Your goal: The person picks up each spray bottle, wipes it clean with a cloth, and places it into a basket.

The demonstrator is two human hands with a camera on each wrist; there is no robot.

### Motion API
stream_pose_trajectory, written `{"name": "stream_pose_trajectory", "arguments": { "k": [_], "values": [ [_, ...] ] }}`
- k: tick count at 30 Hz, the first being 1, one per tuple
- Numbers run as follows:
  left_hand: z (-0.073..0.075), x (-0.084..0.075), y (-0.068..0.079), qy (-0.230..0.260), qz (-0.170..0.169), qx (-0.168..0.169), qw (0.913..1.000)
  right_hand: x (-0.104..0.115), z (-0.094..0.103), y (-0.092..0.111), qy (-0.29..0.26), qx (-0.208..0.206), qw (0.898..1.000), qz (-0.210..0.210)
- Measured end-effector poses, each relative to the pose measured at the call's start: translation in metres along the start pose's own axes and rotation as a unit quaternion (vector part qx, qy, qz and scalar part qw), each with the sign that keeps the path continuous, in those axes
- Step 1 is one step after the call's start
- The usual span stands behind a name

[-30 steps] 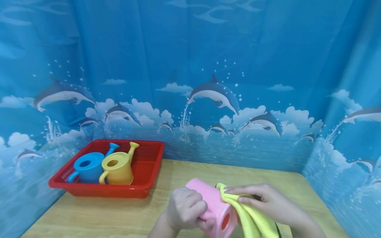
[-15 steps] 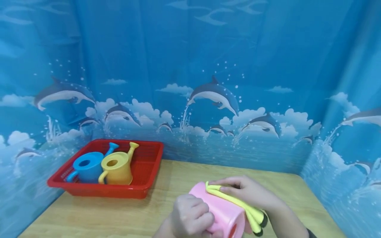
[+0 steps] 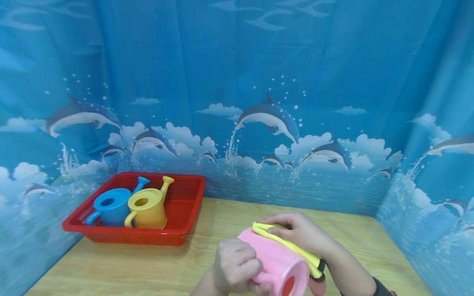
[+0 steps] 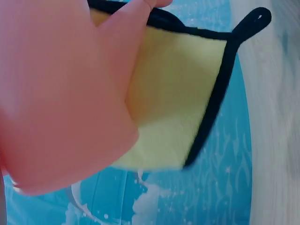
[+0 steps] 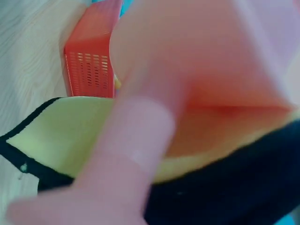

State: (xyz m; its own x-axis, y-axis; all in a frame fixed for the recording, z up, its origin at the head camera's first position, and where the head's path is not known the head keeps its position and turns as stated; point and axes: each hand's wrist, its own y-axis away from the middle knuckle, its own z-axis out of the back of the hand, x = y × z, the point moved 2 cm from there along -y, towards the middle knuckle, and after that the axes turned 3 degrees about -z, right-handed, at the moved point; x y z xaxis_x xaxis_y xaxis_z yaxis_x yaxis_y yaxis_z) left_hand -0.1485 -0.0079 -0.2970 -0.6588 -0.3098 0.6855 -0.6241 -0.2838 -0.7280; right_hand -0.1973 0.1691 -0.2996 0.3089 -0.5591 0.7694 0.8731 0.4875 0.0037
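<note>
A pink watering can [image 3: 272,257] lies tilted in the head view, its opening, red inside, facing down toward me. My left hand [image 3: 237,263] grips it by the handle on its left side. On the far right side of the can, my right hand [image 3: 305,236] holds a folded yellow cloth [image 3: 292,246] against the wall, thumb and fingers on it. In the left wrist view the cloth [image 4: 178,93] has a black border and a corner loop and hangs beside the can [image 4: 61,93]. The right wrist view shows a blurred finger over the cloth [image 5: 70,129].
A red plastic basket [image 3: 189,209] stands at the left back of the wooden table [image 3: 148,271]. Inside it are a blue watering can [image 3: 115,209] and a yellow watering can [image 3: 149,213]. A blue dolphin-print curtain [image 3: 222,61] surrounds the table.
The right hand has slid the cloth left and up along the can's side toward its base, and the cloth now lies flatter. The can has shifted slightly right in the left hand.
</note>
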Motion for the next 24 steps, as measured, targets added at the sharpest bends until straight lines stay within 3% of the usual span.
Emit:
{"name": "stream_pose_trajectory", "arguments": {
  "k": [8, 16, 19, 24],
  "values": [
    [0.003, 0.008, 0.002, -0.015, 0.003, -0.02, 0.9997, -0.006, 0.008, 0.024, -0.02, -0.023, 1.0, -0.002],
    [0.004, 0.013, 0.004, -0.023, 0.009, -0.035, 0.9991, -0.01, 0.013, 0.047, -0.061, -0.043, 0.993, 0.086],
    [0.004, 0.014, 0.006, -0.031, 0.008, -0.041, 0.9986, -0.013, 0.013, 0.052, -0.082, -0.044, 0.993, 0.076],
    [0.002, 0.011, 0.007, -0.036, -0.004, -0.042, 0.9984, -0.017, 0.01, 0.048, -0.098, -0.042, 0.994, 0.027]
  ]
}}
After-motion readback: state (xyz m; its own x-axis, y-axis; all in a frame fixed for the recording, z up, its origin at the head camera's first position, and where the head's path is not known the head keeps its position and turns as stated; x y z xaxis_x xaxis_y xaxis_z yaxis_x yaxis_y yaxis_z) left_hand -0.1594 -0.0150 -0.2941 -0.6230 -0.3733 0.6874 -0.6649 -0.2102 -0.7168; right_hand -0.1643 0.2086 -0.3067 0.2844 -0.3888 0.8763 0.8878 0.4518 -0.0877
